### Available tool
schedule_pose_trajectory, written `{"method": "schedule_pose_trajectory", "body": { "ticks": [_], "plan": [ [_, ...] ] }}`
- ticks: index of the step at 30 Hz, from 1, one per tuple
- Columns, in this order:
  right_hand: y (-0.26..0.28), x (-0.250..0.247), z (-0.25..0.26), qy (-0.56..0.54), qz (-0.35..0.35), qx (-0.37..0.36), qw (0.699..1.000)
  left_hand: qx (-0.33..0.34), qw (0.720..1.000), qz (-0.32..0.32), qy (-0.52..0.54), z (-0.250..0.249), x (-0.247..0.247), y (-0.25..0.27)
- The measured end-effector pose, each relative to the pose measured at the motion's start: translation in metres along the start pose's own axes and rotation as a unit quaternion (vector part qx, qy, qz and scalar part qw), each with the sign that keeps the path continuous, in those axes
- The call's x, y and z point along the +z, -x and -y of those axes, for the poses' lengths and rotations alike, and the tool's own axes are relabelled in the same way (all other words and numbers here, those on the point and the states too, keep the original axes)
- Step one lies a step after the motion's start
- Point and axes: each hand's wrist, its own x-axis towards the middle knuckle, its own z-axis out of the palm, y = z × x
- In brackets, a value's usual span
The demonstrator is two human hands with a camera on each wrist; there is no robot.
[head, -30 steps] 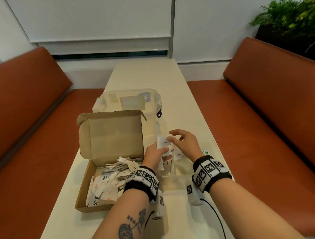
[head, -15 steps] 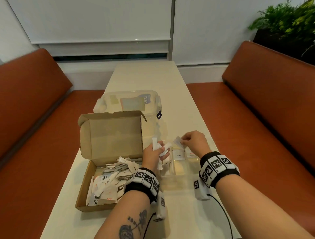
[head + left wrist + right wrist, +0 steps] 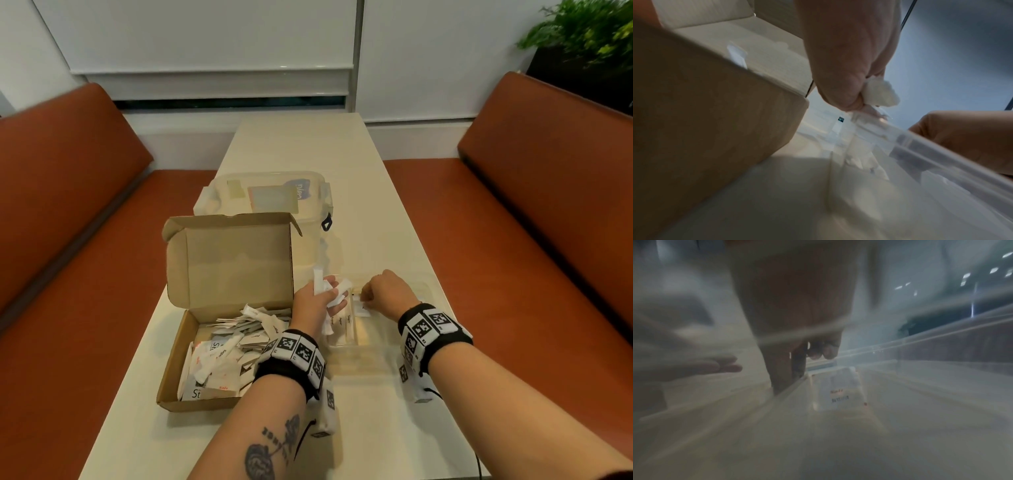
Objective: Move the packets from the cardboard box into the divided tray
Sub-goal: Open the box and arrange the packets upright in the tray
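An open cardboard box on the left of the table holds a heap of white packets. Just right of it lies the clear divided tray, with a few packets in its left part. My left hand hovers over the tray's left edge and grips a bunch of white packets; the left wrist view shows this bunch in my fist. My right hand reaches down into the tray, fingers curled over a single packet lying on the tray floor. Blur hides whether it still pinches that packet.
A clear lidded container stands behind the box, whose lid stands upright. Orange benches run along both long sides of the narrow table. A plant sits at the back right.
My right hand took a packet from the bunch in my left hand, carried it right and lowered it into the tray. The left hand stayed put, still holding its bunch.
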Motion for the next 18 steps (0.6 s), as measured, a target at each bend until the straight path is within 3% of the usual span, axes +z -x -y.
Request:
{"method": "schedule_pose_trajectory", "body": {
  "ticks": [6,11,13,15,18],
  "plan": [
    [0.004,0.01,-0.003,0.034,-0.089,-0.015,0.995,0.0,1.0,-0.002,-0.004,-0.001,0.002,0.0],
    [0.006,0.011,-0.003,0.015,-0.084,0.005,0.996,0.002,1.0,0.002,-0.018,0.0,0.0,-0.001],
    [0.007,0.005,0.002,-0.063,-0.109,0.023,0.992,0.0,1.0,0.005,-0.024,-0.001,0.0,-0.001],
    [0.011,-0.005,0.011,-0.222,-0.133,0.048,0.965,-0.004,1.0,0.01,-0.027,-0.002,0.001,0.0],
    [0.015,-0.017,0.024,-0.393,-0.085,0.056,0.914,-0.016,0.999,0.023,-0.019,-0.005,0.004,0.004]
  ]
}}
